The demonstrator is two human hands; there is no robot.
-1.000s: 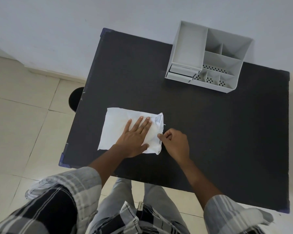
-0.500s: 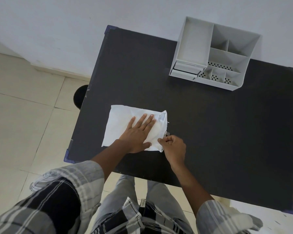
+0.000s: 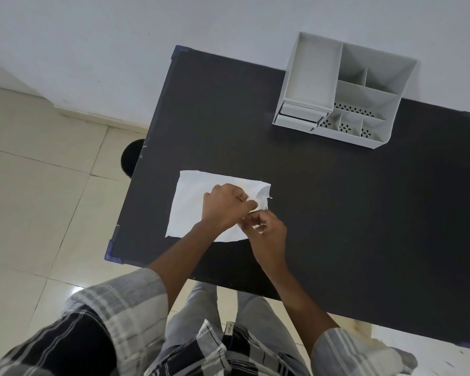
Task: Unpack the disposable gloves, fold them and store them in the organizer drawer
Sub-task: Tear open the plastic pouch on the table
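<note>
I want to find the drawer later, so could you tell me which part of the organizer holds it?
The left section of the organizer: the drawer sits under its tall open bin, facing the person. The right sections are all open-topped compartments.

Plaid shirt (image 3: 114, 329), grey trousers (image 3: 198, 308)

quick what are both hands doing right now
Left hand: fingers curled, pinching the white glove packet near its right end.
Right hand: fingers curled, pinching the packet's near right corner.
</note>
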